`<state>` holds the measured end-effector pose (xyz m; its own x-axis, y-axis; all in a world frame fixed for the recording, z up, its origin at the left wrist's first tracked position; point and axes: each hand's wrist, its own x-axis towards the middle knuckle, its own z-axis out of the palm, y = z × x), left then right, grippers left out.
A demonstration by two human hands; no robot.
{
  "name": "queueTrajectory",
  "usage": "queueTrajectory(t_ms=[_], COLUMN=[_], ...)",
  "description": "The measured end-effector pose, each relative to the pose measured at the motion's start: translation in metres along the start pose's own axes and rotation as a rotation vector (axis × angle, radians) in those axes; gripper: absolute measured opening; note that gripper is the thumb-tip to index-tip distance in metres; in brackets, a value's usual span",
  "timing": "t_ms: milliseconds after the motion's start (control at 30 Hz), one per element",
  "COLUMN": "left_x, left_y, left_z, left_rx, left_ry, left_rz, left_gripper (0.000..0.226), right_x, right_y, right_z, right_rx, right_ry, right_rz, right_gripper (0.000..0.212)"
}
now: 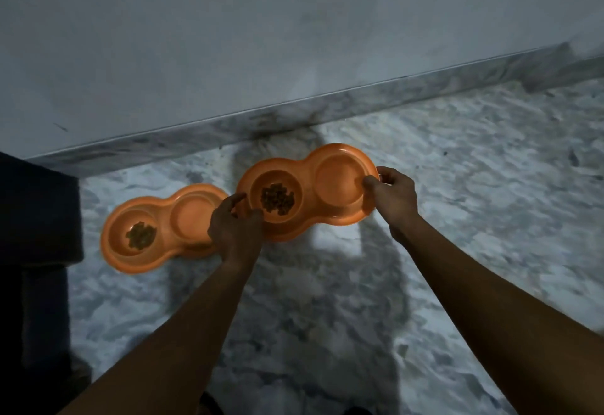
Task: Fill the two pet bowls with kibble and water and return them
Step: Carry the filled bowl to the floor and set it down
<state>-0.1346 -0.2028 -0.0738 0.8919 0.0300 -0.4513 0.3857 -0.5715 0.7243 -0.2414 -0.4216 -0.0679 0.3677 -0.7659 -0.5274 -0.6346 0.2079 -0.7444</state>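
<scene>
Two orange double pet bowls are in view. The left bowl (163, 218) lies on the marble floor near the wall, with kibble (140, 234) in its left well. I hold the right bowl (307, 166) by both ends, tilted slightly. Brown kibble (277, 198) fills its left well. Its right well (338, 182) looks smooth and glossy; I cannot tell whether it holds water. My left hand (233, 228) grips the rim at the left end. My right hand (390, 194) pinches the rim at the right end.
A pale wall with a marble skirting (327, 105) runs diagonally behind the bowls. A dark piece of furniture or fabric (36, 218) stands at the left edge, close to the left bowl. Grey marble floor (474, 202) spreads right and toward me.
</scene>
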Motion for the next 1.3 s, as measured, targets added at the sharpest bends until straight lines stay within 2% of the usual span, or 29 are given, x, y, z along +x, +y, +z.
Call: queueTrajectory(t_ms=[167,267,367,567,633,700,767,933,1067,1300], left_x=[0.028,0.039,0.047,0.052,0.051,0.043,0.025,-0.045,-0.114,-0.235], left_y=[-0.036,-0.049,-0.057,-0.062,-0.058,-0.048,-0.031,0.047,0.135,0.294], left_z=[0.033,0.051,0.061,0.068,0.064,0.053,0.036,-0.05,-0.154,-0.409], left_rx=[0.013,0.04,0.065,0.093,0.119,0.152,0.154,0.169,0.227,0.376], left_ry=[-0.015,-0.02,-0.026,-0.041,-0.071,-0.088,-0.11,-0.172,-0.209,-0.184], left_rz=[0.022,0.048,0.093,0.122,0.135,0.155,0.154,0.162,0.244,0.431], left_gripper=[0.047,0.049,0.05,0.049,0.054,0.057,0.059,0.061,0.059,0.062], right_x=[0.035,0.048,0.059,0.07,0.066,0.051,0.027,-0.08,-0.187,-0.418], right_y=[0.034,0.047,0.056,0.067,0.066,0.055,0.038,-0.046,-0.142,-0.353], right_z=[0.024,0.031,0.035,0.041,0.042,0.04,0.036,0.007,-0.02,-0.063], right_rx=[-0.031,-0.073,-0.099,-0.123,-0.132,-0.177,-0.251,-0.302,-0.327,-0.324], right_ry=[-0.015,-0.015,-0.01,-0.012,-0.029,-0.031,-0.013,-0.066,-0.142,-0.25], right_rz=[-0.002,0.006,-0.009,-0.013,-0.003,0.008,-0.022,-0.061,-0.145,-0.413], right_gripper=[0.011,0.015,0.007,0.018,0.035,0.067,0.078,0.063,0.055,0.046])
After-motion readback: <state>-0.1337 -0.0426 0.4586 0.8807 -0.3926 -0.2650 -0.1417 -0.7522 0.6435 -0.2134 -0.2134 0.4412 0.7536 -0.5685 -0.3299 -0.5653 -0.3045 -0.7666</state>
